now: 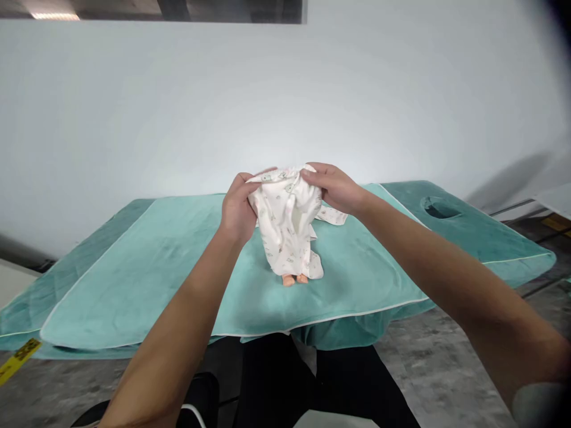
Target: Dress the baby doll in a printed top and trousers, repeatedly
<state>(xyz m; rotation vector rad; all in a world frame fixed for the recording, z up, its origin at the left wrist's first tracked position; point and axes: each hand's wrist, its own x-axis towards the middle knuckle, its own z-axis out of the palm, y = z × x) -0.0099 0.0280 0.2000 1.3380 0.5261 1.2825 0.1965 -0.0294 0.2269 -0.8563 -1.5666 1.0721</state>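
Small white baby pants [285, 220] with a sparse printed pattern hang from both my hands, stretched out at the gathered waistband. My left hand [238, 208] is closed on the left end of the waistband, thumb in front. On the other end, my right hand [332, 184] pinches the same edge. Below the cloth, the two small feet of a doll [289, 280] stick out toward me; the rest of the doll is hidden. A matching white printed sleeve [332, 215] lies flat behind the pants, at the right.
Under everything is a padded bed with a turquoise cover [178, 267] edged in white piping. Its right end has a face hole [439, 207]. A pale wall [285, 95] rises directly behind. A black and yellow tag [20, 359] shows at lower left.
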